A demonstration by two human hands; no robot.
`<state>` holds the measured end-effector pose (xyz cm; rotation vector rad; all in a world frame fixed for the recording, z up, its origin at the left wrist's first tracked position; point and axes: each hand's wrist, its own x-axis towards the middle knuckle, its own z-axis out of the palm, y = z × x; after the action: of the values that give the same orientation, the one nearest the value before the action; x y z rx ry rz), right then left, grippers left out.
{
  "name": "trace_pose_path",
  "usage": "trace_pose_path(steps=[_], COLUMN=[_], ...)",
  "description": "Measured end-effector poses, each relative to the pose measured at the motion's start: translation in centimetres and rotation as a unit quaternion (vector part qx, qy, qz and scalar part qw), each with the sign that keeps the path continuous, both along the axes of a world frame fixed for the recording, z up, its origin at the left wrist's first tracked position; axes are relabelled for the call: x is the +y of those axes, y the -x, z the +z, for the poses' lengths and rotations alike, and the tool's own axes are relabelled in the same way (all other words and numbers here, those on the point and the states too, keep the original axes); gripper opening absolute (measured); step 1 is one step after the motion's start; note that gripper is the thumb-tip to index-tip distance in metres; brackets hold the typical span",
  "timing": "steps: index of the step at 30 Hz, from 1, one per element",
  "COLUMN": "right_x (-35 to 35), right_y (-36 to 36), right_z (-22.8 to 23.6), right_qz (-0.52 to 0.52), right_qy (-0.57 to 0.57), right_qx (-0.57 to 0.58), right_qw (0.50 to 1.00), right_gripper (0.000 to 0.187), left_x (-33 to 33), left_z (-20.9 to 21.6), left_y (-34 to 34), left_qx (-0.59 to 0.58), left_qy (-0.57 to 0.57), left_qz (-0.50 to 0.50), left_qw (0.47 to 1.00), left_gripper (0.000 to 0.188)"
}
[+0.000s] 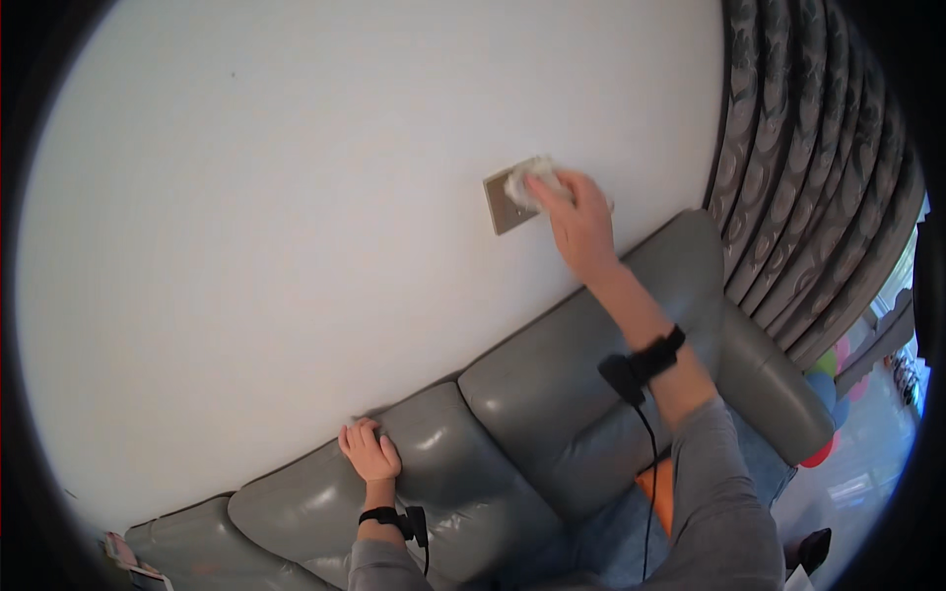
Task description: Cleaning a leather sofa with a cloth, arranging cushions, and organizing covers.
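My right hand (581, 222) is closed on a crumpled whitish cloth (524, 185), slightly smeared by motion. The cloth lies against a beige-brown wall plate (503, 209), a switch or socket, and covers its upper right part. Lower down and to the left, my left hand (370, 453) rests on the top edge of a grey leather sofa (424, 433), palm down, with its fingers laid over the edge by the wall. It holds nothing that I can see. Both wrists wear black straps with small devices and cables.
The white wall (276, 236) rises right behind the sofa. Dark patterned curtains (788, 177) hang at the right, beyond the sofa's armrest (774, 389). An orange item (658, 492) lies on the sofa below my right arm. Balloons (823, 448) lie on the shiny floor at the right.
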<state>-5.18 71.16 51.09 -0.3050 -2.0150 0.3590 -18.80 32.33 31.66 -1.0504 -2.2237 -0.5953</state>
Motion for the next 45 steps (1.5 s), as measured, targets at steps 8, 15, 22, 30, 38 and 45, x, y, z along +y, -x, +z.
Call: trace_pose_path(steps=[8, 15, 22, 30, 38, 45], right_x=[1.3, 1.9, 1.3, -0.8, -7.4, -1.0], right_y=[1.8, 2.2, 2.3, 3.1, 4.3, 2.3], right_z=[-6.9, -3.2, -4.4, -7.0, -6.6, -0.5], right_qz=[-0.1, -0.141, -0.105, -0.081, -0.001, -0.087], right_qy=[-0.177, -0.131, -0.106, 0.039, 0.052, -0.16], right_qx=[0.064, 0.103, 0.104, 0.111, 0.131, 0.099], right_qw=[0.977, 0.976, 0.983, 0.99, 0.99, 0.978], right_gripper=[0.032, 0.036, 0.043, 0.048, 0.051, 0.038], left_x=[0.2, 0.6, 0.1, 0.5, 0.2, 0.7], left_z=[-0.3, 0.1, 0.0, 0.2, -0.6, -0.3], left_y=[-0.2, -0.4, 0.1, -0.2, -0.1, 0.0], left_qx=[-0.005, -0.005, -0.006, -0.008, -0.004, 0.001], left_qy=[-0.009, -0.014, -0.008, -0.01, -0.008, -0.017], left_qz=[0.0, -0.003, 0.002, -0.007, -0.004, -0.02], left_qw=[1.0, 1.0, 1.0, 1.0, 1.0, 1.0], left_gripper=[0.026, 0.026, 0.027, 0.026, 0.026, 0.026])
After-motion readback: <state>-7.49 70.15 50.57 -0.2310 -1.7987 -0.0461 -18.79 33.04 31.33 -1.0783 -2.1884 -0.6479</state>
